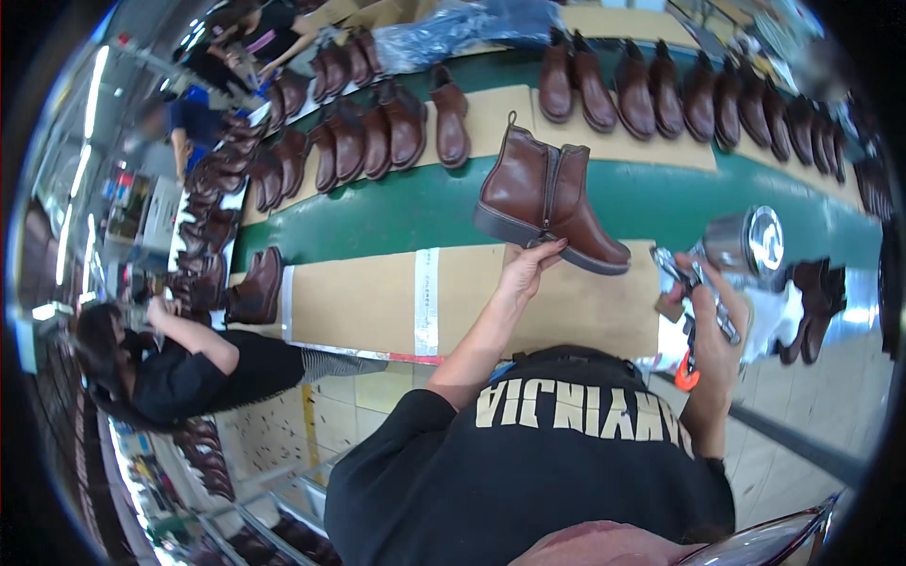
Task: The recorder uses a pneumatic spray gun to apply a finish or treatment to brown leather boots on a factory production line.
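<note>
My left hand (537, 264) grips a brown leather ankle boot (517, 174) by its sole, lifted above the bench. The boot stands nearly upright, its toe to the right, with a side zip and a pull loop at the heel. To the right, my right hand (719, 316) is closed around a spray gun (696, 274) with a silver metal cup (741, 243) on top. An orange piece (686, 371) hangs below that hand. The gun's nozzle side is towards the boot, with a gap between them.
Cardboard sheets (363, 302) lie on the green bench (396, 212). Rows of brown boots (651, 94) line its far side, with clear plastic wrap (462, 33) behind. More dark boots (813, 307) stand at the right end. A co-worker (189, 368) in black works at the left.
</note>
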Motion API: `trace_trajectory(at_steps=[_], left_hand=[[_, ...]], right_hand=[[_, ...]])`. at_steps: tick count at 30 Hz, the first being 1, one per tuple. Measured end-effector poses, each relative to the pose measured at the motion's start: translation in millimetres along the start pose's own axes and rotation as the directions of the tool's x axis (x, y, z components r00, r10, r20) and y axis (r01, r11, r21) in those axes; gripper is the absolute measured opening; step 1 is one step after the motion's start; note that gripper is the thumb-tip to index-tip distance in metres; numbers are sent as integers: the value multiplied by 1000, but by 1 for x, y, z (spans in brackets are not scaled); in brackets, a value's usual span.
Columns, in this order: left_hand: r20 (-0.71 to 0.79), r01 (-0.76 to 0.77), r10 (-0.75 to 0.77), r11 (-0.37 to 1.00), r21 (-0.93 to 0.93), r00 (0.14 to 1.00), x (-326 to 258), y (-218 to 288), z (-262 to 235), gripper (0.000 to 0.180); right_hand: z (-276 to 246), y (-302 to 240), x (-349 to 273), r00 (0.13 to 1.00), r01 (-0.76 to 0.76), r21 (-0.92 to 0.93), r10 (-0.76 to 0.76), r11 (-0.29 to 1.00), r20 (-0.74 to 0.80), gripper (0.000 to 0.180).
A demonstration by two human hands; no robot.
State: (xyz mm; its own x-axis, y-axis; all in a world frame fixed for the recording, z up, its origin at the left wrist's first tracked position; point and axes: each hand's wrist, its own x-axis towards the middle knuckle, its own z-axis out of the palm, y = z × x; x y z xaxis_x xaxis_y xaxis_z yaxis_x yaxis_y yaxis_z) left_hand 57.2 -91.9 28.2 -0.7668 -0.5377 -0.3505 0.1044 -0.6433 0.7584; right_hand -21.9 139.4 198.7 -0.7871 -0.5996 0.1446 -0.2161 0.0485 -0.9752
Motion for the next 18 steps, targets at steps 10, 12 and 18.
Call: trace_trajectory(at_steps=[10,12,18], left_hand=[[11,-208,211,951,227,977,-29,-28,8,48],[53,-168,160,955,243,986,-30,-29,3,50],[60,-219,210,935,279,976,-35,-27,1,50]], right_hand=[[15,-30,10,991,131,32,-131,991,28,26],[16,-33,13,991,131,31,-131,991,13,25],[22,-31,15,993,114,36,-115,993,19,26]])
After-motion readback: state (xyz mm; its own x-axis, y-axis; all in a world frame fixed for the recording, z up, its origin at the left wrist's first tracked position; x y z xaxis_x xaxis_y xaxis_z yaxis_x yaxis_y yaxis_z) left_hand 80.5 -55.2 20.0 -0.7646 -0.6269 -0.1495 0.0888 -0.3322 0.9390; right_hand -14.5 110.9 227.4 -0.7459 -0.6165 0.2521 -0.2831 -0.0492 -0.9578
